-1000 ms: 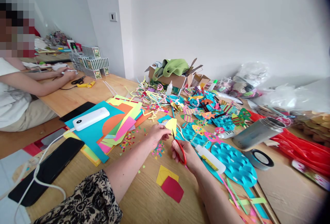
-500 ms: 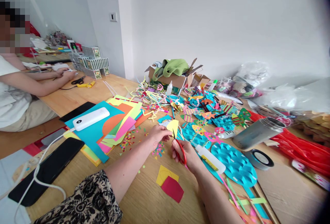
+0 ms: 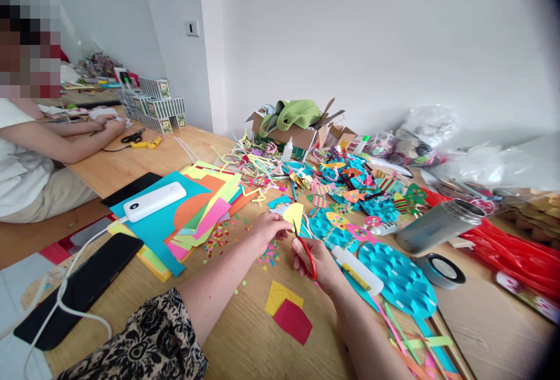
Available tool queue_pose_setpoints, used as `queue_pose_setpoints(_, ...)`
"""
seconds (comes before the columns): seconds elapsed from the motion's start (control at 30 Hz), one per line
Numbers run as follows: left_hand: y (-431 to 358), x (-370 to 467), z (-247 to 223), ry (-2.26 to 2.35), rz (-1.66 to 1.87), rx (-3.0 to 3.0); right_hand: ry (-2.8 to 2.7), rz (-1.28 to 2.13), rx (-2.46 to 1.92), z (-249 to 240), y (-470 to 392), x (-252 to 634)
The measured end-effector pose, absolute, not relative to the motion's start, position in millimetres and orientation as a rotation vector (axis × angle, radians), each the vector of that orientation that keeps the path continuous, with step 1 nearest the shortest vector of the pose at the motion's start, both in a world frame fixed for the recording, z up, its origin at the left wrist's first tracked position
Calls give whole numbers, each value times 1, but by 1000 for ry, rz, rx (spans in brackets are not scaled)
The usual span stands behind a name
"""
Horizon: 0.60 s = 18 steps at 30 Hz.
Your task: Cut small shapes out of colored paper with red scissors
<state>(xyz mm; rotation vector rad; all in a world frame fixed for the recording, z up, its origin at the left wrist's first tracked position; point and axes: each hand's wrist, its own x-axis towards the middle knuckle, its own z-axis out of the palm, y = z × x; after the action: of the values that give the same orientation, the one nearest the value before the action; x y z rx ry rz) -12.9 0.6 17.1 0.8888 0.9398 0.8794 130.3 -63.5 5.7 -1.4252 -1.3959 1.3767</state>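
Near the table's middle, my left hand (image 3: pixel 270 232) pinches a small piece of yellow paper (image 3: pixel 294 215) at its lower left edge. My right hand (image 3: pixel 315 260) is closed round the red handles of the scissors (image 3: pixel 311 258), whose blades point up to the yellow paper and touch its lower edge. Tiny coloured paper scraps (image 3: pixel 217 240) are scattered left of and below my left hand. Closer to me, a red paper piece (image 3: pixel 293 320) overlaps a yellow square (image 3: pixel 280 298) with a drawn curve.
Coloured sheets under a white power bank (image 3: pixel 155 201) and a black phone (image 3: pixel 79 289) lie left. Paper fish and blue discs (image 3: pixel 396 278), a glue bottle (image 3: pixel 359 269), a metal flask (image 3: pixel 437 225) and tape (image 3: pixel 441 270) are right. Another person's hands (image 3: pixel 109 125) are at far left.
My hands, the yellow paper and the scissors look almost unmoved. At the far left, the other person's head has shifted slightly to the right.
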Motion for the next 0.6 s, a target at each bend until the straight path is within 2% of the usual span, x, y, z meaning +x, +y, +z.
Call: queue_pose_setpoints(0.6,1,-12,16,928,866,887,-1386,1381,-1411,3,-63,131)
